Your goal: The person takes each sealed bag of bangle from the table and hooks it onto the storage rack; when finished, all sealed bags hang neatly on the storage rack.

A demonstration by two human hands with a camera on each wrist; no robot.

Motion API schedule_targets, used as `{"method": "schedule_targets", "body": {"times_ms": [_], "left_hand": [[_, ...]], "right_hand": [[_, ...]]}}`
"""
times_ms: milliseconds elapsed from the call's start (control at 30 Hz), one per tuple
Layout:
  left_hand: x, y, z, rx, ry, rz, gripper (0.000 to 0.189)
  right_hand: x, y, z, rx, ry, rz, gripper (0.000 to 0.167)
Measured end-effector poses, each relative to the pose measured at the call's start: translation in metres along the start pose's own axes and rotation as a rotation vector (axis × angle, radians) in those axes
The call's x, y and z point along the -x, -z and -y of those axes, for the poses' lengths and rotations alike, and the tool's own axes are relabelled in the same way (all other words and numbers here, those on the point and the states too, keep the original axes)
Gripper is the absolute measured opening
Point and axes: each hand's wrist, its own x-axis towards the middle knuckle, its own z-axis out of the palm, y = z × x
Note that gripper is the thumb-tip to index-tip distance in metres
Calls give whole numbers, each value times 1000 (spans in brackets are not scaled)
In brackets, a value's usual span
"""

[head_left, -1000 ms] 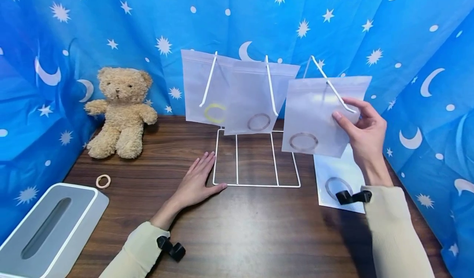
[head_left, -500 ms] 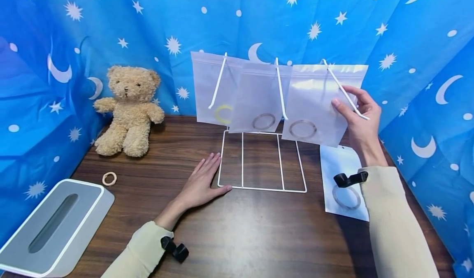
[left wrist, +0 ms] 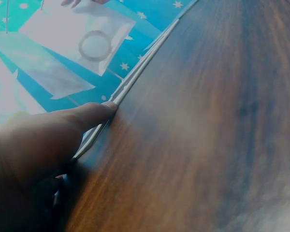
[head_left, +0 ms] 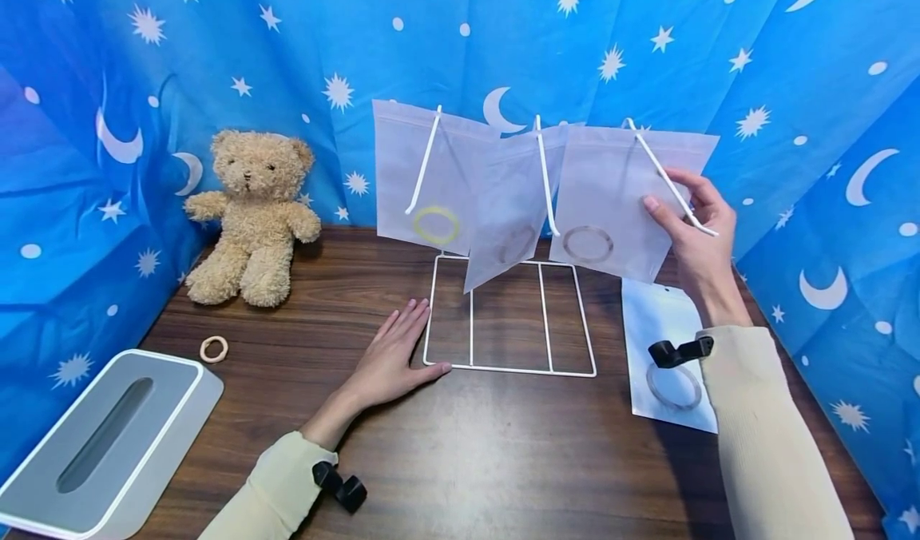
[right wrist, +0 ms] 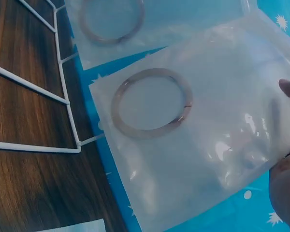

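My right hand [head_left: 700, 240] pinches the right edge of a frosted zip bag [head_left: 611, 188] between thumb and fingers. A brownish bangle [right wrist: 116, 104] shows through that bag, which hangs on the right hook of a white wire rack [head_left: 503, 370]. On the middle hook a second zip bag [head_left: 506, 204] hangs turned at an angle, its bangle faint. The left hook carries a third zip bag [head_left: 402, 156] with a yellow bangle [head_left: 436, 226]. My left hand [head_left: 388, 356] lies on the table with fingers extended, its thumb and fingertips touching the rack's base.
Another zip bag [head_left: 650, 324] with a bangle lies on the table [head_left: 503, 452] at the right. To the left are a teddy bear [head_left: 255, 212], a small wooden ring [head_left: 213, 349] and a grey-white tissue box [head_left: 165, 420]. A blue star-patterned curtain [head_left: 345, 21] stands behind.
My right hand has moved the right zip bag farther back along its hook. The middle bag has swung to an angle, uncovering more of the left bag. My left hand stays at the rack.
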Motion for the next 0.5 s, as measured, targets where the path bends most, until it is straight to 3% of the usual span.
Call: {"method": "schedule_targets", "body": {"times_ms": [133,200,300,400,433,500], "left_hand": [[0,0,0,-3,-3,-2,97],[0,0,0,-6,-5,-4,97],[1,-1,0,-7,-4,-3,97],[1,-1,0,-8,-4,4,97],[1,-1,0,-8,-4,7,97],[1,-2,0,-12,-6,12,97]], "right_hand": [[8,8,8,-30,-1,-3,48],[14,16,12,-43,19,-43,47],[32,32,16,50,-3,-150,44],[60,53,15,344,-201,-209,45],[70,61,13,460,-302,-178,49],[87,75,7,705,-527,-41,66]]}}
